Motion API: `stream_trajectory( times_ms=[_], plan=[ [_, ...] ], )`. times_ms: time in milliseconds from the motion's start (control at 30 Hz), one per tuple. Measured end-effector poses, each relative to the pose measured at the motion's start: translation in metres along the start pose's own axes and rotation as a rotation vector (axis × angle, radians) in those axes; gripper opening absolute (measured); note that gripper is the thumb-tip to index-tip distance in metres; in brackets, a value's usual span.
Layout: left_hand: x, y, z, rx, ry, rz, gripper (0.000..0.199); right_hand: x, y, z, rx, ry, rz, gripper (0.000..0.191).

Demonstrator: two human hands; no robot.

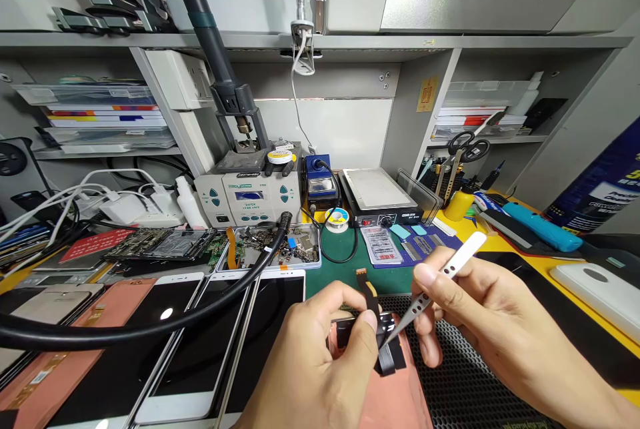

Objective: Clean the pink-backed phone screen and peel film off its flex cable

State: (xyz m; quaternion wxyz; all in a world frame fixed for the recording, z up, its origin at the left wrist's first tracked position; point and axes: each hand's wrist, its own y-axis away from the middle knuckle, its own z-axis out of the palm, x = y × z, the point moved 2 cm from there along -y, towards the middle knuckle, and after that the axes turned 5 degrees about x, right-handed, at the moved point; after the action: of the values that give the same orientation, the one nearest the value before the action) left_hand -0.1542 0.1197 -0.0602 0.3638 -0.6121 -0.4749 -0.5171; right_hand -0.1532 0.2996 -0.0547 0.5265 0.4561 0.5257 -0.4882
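Note:
My left hand (327,342) grips the top end of a phone display panel (390,402) whose copper-coloured back faces up. Its thumb presses beside a black flex cable (369,295), which sticks up past the panel's edge with its connector at the tip. My right hand (480,309) is closed around metal tweezers (425,299), a white end pointing up and the points down. The tweezer points meet the black strip (387,357) on the panel's back, just right of my left thumb; whether they pinch it I cannot tell. My left fingers hide part of the panel's upper edge.
A black perforated mat (465,375) lies under the panel. Several phone screens (190,349) lie at left, crossed by a thick black hose (165,332). Behind stand a hot-air station (250,192), a tray of parts (305,252), a solder spool (337,220) and a heating plate (380,192).

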Motion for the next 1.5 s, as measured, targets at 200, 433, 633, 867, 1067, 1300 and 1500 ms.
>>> stream_trajectory(
  times_ms=[200,433,633,867,1067,1300,1500],
  plan=[
    [0.0002,-0.0015,0.0001,0.009,-0.002,-0.004,0.025,-0.0015,0.0023,0.0020,-0.010,0.000,0.008,0.029],
    [0.0002,-0.0014,0.0002,0.012,0.006,-0.005,0.025,-0.0020,0.0017,0.0025,-0.014,0.010,0.019,0.029],
    [0.0003,-0.0028,-0.0005,0.014,0.000,-0.003,0.024,-0.0019,0.0009,0.0024,-0.009,0.004,0.016,0.029],
    [0.0011,-0.0009,0.0003,0.020,0.004,-0.002,0.025,-0.0012,0.0030,0.0004,-0.006,0.012,0.016,0.028],
    [-0.0005,0.0000,-0.0001,0.016,-0.011,-0.010,0.025,-0.0002,0.0022,0.0000,0.012,0.037,0.006,0.028],
    [-0.0020,-0.0006,-0.0006,0.016,-0.008,-0.015,0.025,-0.0020,0.0004,0.0007,0.023,0.027,-0.009,0.029],
    [-0.0007,-0.0017,0.0016,0.008,-0.016,-0.008,0.027,-0.0031,0.0010,0.0020,0.019,0.021,0.014,0.030]
  ],
)
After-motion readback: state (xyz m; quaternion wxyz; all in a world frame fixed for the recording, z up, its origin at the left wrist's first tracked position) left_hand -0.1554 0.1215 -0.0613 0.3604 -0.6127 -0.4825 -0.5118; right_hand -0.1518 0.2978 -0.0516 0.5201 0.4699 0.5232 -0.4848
